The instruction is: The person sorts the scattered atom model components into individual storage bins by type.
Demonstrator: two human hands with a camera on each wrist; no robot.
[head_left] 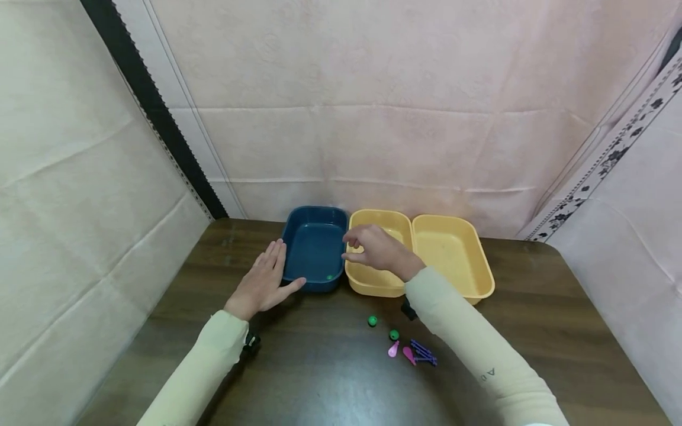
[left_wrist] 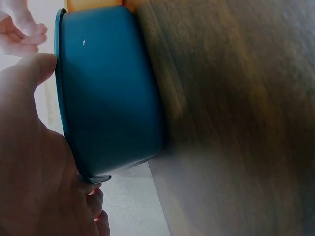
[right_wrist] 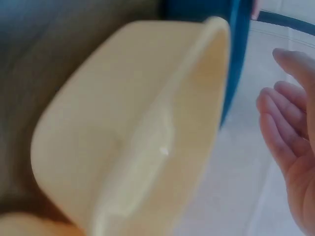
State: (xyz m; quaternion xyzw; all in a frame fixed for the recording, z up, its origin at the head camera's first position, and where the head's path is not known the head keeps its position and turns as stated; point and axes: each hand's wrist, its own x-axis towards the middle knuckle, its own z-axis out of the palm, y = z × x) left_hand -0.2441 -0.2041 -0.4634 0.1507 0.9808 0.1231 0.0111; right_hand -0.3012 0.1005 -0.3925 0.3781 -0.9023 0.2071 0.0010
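My left hand (head_left: 264, 278) rests against the left and front rim of a blue tray (head_left: 314, 248), its fingers straight. In the left wrist view the thumb touches the tray's rim. Inside the tray, near its front, lies a small green piece (head_left: 329, 277). Over the left yellow tray (head_left: 375, 288), close to the blue one, hovers my right hand (head_left: 375, 248). Its fingers are loosely bent, with a gap between thumb and fingertips in the right wrist view and nothing visible between them. A second yellow tray (head_left: 453, 254) stands to the right.
On the brown table (head_left: 319, 367), in front of the trays, lie two green balls (head_left: 372, 320), two pink drop-shaped pieces (head_left: 393, 349) and several thin purple pieces (head_left: 423, 353). Pale cloth (head_left: 373, 148) hangs behind the table and along both sides.
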